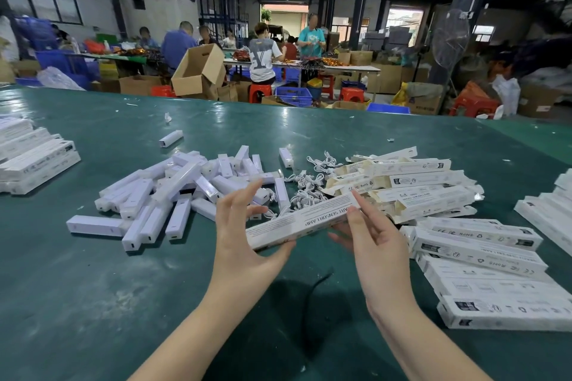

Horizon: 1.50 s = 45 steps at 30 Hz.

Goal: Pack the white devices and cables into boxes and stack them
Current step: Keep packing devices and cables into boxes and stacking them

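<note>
A long white box (301, 220) printed "SMART SENSOR LAMP" hangs slantwise above the green table (123, 303), held between both hands. My left hand (244, 238) pinches its near left end with thumb below and fingers spread. My right hand (376, 237) holds its right part, forefinger stretched along the top. Behind lies a heap of white devices (173, 195), a tangle of white cables (305, 187) and a pile of flat empty boxes (411, 182).
Packed boxes are stacked at the right (483, 260), far right (551, 207) and left edge (31, 158). A black cord (312, 291) lies near me. Beyond the table, people work at benches among cardboard cartons (198, 71), blue crates and red stools.
</note>
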Available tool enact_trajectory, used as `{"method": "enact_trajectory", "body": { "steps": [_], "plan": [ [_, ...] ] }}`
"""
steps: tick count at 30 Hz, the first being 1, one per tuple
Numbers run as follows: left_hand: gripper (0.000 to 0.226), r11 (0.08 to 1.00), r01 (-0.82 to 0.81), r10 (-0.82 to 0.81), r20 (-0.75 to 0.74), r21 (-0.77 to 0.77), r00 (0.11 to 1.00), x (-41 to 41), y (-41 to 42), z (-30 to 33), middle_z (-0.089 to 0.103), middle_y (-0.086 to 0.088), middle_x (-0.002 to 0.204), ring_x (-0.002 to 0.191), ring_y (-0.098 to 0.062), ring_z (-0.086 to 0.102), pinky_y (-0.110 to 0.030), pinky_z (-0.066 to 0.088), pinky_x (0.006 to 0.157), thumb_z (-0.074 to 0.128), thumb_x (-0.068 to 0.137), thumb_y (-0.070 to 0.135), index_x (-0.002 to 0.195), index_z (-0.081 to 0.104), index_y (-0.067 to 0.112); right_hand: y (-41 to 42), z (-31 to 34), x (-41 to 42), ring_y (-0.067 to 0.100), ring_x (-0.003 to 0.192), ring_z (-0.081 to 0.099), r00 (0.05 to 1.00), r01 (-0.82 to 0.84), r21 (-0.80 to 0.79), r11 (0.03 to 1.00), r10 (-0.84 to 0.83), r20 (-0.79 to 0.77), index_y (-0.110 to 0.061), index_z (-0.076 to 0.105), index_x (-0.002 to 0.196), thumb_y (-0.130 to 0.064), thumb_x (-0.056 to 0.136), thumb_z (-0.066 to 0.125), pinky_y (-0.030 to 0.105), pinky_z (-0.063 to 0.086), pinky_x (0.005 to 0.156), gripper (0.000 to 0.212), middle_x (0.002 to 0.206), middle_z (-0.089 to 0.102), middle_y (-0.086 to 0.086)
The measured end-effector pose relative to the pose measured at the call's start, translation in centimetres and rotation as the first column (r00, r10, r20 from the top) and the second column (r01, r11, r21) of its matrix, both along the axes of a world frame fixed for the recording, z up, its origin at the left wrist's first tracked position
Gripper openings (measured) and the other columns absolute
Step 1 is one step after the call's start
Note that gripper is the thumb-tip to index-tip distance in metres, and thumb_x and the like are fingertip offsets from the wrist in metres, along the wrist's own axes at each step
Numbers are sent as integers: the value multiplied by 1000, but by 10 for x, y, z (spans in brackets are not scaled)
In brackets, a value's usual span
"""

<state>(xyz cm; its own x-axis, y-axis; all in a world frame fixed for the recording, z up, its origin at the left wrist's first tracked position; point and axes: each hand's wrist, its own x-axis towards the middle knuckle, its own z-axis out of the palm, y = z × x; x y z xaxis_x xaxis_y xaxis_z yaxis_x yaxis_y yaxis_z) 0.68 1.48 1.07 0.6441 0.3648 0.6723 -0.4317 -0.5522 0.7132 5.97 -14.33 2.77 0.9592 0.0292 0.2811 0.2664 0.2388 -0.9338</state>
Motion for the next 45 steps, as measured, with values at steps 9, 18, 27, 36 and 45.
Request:
{"method": "enact_trajectory", "body": {
  "steps": [9,18,27,36,45],
  "plan": [
    [96,961,218,-212,-50,173,976,6,-10,-15,43,16,128,113,-15,54,-23,48,92,70,74,2,143,24,48,14,2,-12,13,75,72,790,-354,276,894,444,-424,-5,64,109,-17,89,65,22,57,63,24,95,76,10],
    [64,989,149,-148,-172,-4,974,6,-3,-13,45,24,117,103,-10,55,-18,50,71,60,84,27,136,31,50,-14,19,10,28,101,68,837,205,607,768,183,-516,-15,58,126,-28,92,66,33,60,60,37,116,66,12],
    [52,988,150,-152,-226,-27,962,6,0,-10,51,21,104,90,-7,59,-14,48,66,59,87,1,114,50,45,-16,13,20,9,87,57,796,300,583,755,139,-589,-6,62,106,0,82,73,19,52,68,28,107,60,4],
    [41,984,168,-179,-263,-61,948,2,-1,-5,56,12,99,84,-8,58,-18,49,69,56,87,-3,104,60,34,-25,3,32,15,59,53,732,170,358,918,126,-670,-10,66,87,-34,102,41,19,44,40,38,72,61,1],
    [37,985,173,-161,-283,17,946,2,-3,-3,57,16,95,83,-5,57,-10,42,65,57,87,-4,96,65,31,-7,7,60,12,60,69,896,68,-234,970,-162,-413,-12,26,150,-11,94,50,34,60,62,61,125,48,8]
  ]
}}
